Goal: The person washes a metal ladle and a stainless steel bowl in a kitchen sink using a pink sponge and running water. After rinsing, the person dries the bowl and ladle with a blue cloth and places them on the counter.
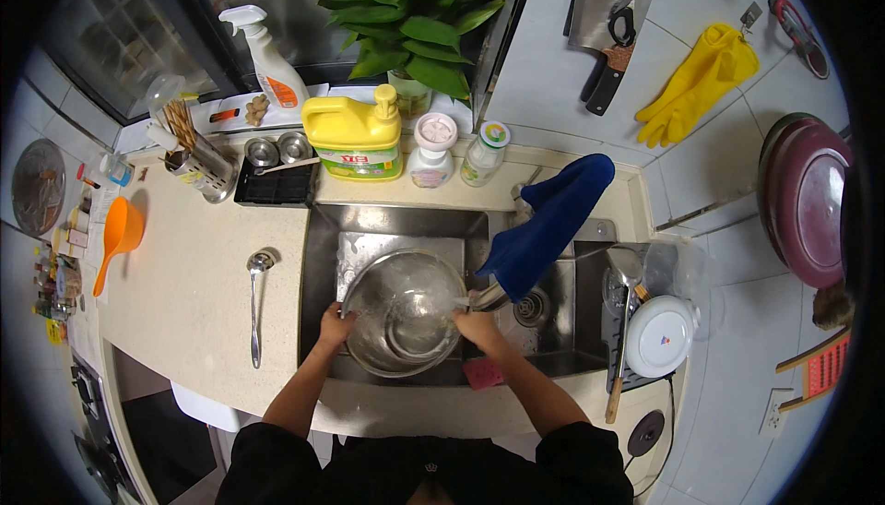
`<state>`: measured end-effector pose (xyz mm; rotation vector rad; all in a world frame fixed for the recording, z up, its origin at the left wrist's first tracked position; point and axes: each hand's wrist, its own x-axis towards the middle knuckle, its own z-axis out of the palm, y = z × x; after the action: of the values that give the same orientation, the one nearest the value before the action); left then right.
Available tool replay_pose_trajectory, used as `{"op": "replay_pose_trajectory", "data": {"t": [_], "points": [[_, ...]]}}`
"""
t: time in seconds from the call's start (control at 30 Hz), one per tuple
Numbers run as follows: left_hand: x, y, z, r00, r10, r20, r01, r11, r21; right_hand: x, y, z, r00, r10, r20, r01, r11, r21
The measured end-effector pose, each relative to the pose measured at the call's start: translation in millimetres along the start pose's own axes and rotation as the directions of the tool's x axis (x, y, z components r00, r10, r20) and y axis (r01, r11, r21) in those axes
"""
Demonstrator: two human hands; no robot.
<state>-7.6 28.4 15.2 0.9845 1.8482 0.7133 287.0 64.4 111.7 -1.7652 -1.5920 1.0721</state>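
Observation:
A round stainless steel basin (pixel 361 332) sits tilted in the left bowl of the sink (pixel 318 228). My left hand (pixel 336 326) has its fingers wrapped over the left rim. On the opposite side my right hand (pixel 475 328) grips the rim, close to the faucet spout (pixel 490 298). The basin's inside looks wet, with clear water in the bottom; the exact level is hard to make out. A dark blue cloth (pixel 558 224) drapes over the faucet. Below my right hand, a pink sponge (pixel 483 373) rests at the sink's front edge.
A ladle (pixel 256 311) and an orange scoop (pixel 122 228) lie on the left counter. Behind the sink stand a yellow detergent jug (pixel 355 141), a pump bottle (pixel 432 150) and a glass jar (pixel 486 153). Right of it, a rack holds a white bowl (pixel 660 337) and a spatula (pixel 624 339).

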Motion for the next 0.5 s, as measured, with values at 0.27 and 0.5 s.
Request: {"op": "replay_pose_trajectory", "data": {"t": [0.27,0.5], "points": [[23.6,38.9,-6.3,0.996,-0.084,0.001,0.083,0.985,-0.154,5.1,-10.3,-14.8,0.998,-0.054,0.016,0.053,0.997,0.064],[-18.1,88.3,-40.7,0.876,-0.283,0.391,0.481,0.584,-0.654,-17.9,41.2,4.1,0.996,0.078,0.046,-0.076,0.996,-0.039]]}}
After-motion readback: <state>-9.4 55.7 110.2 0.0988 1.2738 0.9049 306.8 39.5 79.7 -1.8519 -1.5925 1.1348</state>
